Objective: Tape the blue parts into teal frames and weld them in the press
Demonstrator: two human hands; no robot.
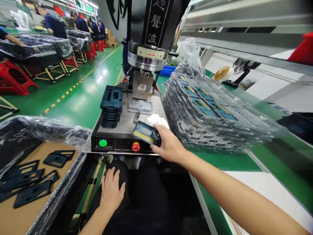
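My right hand (pixel 168 145) grips a small dark blue plastic frame part (pixel 146 132) with a yellow strip, held over the front right of the welding machine's metal table (pixel 122 125). My left hand (pixel 111 191) lies flat on my dark-trousered lap, fingers spread, holding nothing. A stack of the same blue frames (pixel 111 106) stands on the table's left. The press head (pixel 146 58) hangs above a clear fixture (pixel 140 106). A white cloth (pixel 156 120) lies just beyond my right hand.
Green button (pixel 103 143) and red button (pixel 136 147) sit on the machine front. Bagged trays of parts (pixel 207 111) are piled at right on the green bench. A plastic-lined box with flat black pieces (pixel 31 182) is at left. Other people work at far left.
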